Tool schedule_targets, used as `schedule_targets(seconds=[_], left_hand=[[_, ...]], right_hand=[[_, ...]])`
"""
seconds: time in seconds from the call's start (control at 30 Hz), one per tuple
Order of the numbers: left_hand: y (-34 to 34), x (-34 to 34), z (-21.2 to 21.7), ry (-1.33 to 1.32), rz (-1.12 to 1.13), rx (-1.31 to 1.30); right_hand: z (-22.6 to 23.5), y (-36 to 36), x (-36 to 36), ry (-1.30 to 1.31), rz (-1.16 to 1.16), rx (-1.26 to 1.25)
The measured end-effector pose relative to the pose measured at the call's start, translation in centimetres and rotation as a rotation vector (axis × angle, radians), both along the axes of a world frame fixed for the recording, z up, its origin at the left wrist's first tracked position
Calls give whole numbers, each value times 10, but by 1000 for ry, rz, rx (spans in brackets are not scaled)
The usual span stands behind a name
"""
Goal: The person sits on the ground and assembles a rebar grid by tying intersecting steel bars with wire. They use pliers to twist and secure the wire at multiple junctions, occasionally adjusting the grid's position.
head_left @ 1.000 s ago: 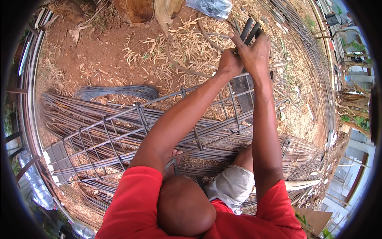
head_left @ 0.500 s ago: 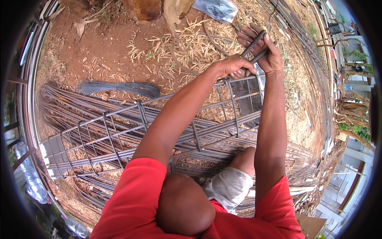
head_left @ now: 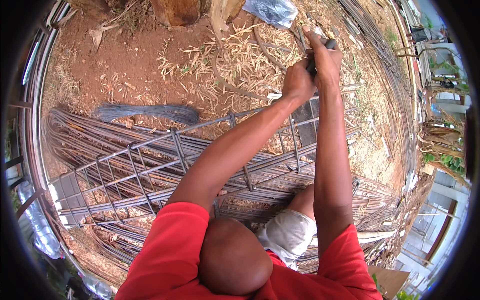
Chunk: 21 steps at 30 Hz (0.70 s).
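Note:
My right hand (head_left: 327, 62) is wrapped round a pair of dark pincers (head_left: 330, 44), one digit stretched out away from me. Only a rounded handle end and a dark part between the hands show; the jaws are hidden. Against it presses my left hand (head_left: 299, 82), closed, its fingers turned out of sight, so what it grips cannot be made out. Both hands are over the right end of a long rebar cage (head_left: 175, 135), made of straight bars with square stirrups. The cage lies slantwise under my left forearm.
Long bent rebars (head_left: 65, 120) lie in a heap beneath the cage. A bundle of thin tie wire (head_left: 145, 111) rests on the red soil. Beyond are cut stumps (head_left: 175, 11), a clear plastic bag (head_left: 272, 11) and dry leaves. More thin rods (head_left: 375, 45) run along the right.
My right hand has gone from loosely open to closed round the pincers and turned over. The left hand has shifted slightly up, close against it. More of the cage's right end now shows.

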<state>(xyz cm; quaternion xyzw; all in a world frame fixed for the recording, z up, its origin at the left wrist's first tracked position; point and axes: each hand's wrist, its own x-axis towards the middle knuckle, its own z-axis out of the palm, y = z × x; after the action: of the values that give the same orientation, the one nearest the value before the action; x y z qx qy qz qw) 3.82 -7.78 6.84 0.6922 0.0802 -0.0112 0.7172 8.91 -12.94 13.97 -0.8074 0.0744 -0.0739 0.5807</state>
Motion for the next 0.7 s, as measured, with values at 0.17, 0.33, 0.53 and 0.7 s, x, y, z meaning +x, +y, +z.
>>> schedule_targets(seconds=[0.17,0.33,0.53,0.7], left_hand=[[30,13,-6,65,-543,-480],[37,15,-6,73,-671,-573],[39,16,-7,98,-732,-542],[40,18,-7,87,-754,-587]], right_hand=[[35,-32,7,265,497,391],[32,-40,17,134,570,488],[32,-36,7,218,484,620],[34,-28,10,249,506,570]])
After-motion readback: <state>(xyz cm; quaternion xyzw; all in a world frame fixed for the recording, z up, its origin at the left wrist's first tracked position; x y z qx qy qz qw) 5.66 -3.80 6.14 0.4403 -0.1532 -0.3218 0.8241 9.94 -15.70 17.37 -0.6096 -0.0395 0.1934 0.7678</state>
